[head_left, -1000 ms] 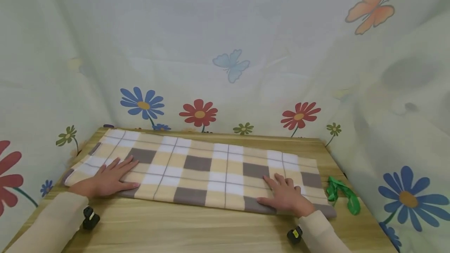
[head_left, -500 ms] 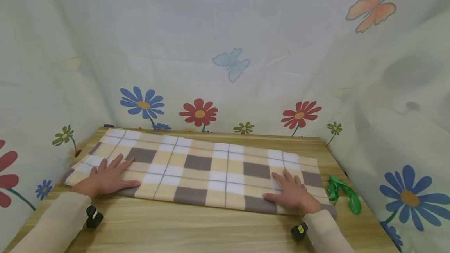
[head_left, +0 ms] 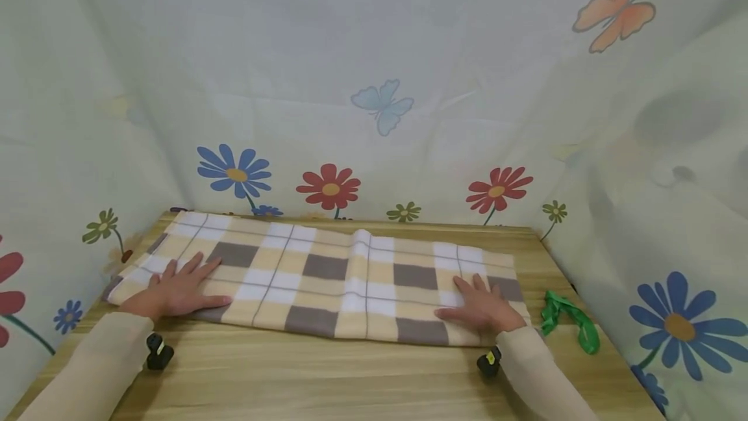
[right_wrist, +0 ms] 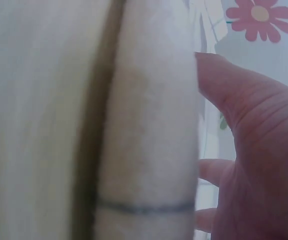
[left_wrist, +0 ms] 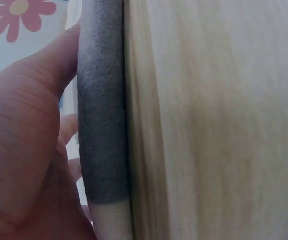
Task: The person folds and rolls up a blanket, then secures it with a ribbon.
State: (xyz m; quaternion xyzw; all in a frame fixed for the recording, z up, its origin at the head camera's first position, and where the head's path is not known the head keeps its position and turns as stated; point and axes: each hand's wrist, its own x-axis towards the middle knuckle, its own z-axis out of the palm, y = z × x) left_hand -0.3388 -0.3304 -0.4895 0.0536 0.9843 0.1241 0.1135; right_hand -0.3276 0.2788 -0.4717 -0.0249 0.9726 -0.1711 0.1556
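Note:
A folded plaid blanket (head_left: 327, 267) in beige, white and grey stretches across the wooden table as a long strip. Spread fingers of my left hand (head_left: 182, 289) rest on its left part, the thumb near the front fold. Toward the other end, my right hand (head_left: 482, 304) presses flat on the top with fingers apart. A small raised wrinkle runs across the blanket between the hands, right of its middle. In the left wrist view the thick grey front fold (left_wrist: 103, 110) lies beside the thumb; the right wrist view shows the beige fold edge (right_wrist: 149, 125) beside that thumb.
A crumpled green ribbon-like strip (head_left: 569, 320) lies on the table (head_left: 327, 382) to the right of the blanket. Behind and at both sides hangs a pale curtain (head_left: 280, 63) printed with flowers and butterflies. Each wrist carries a small black camera (head_left: 159, 352).
The blanket's right end has slid left with my right hand, uncovering more table near the green strip. A wrinkle has risen right of the middle. My left hand has stayed nearly in place.

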